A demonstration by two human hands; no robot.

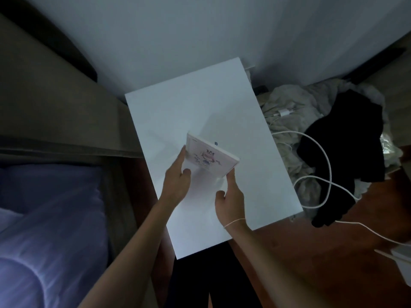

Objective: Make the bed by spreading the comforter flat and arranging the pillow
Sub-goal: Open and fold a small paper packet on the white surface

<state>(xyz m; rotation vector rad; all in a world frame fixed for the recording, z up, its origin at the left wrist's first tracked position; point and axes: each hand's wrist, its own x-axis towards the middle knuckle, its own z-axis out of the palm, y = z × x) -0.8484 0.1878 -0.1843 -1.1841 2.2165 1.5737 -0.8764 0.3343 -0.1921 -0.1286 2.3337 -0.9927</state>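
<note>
Both hands hold a small pink book [209, 157] tilted over the white surface [178, 112]: the left hand [178, 181] grips its left edge, the right hand [230, 194] pinches its lower right corner. Left of the surface lies the bed with its lavender comforter [49, 218]; right of it, a heap of clothes [322, 130] and a white cable [327, 165] lie on the floor.

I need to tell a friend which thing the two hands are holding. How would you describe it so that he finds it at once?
Start at the white bedside cabinet between the purple bedding and the pile of clothes. Over its top, the left hand and right hand hold a small flat book by its edges. It alone has a pale pink cover with a little crowned cartoon figure.
</note>
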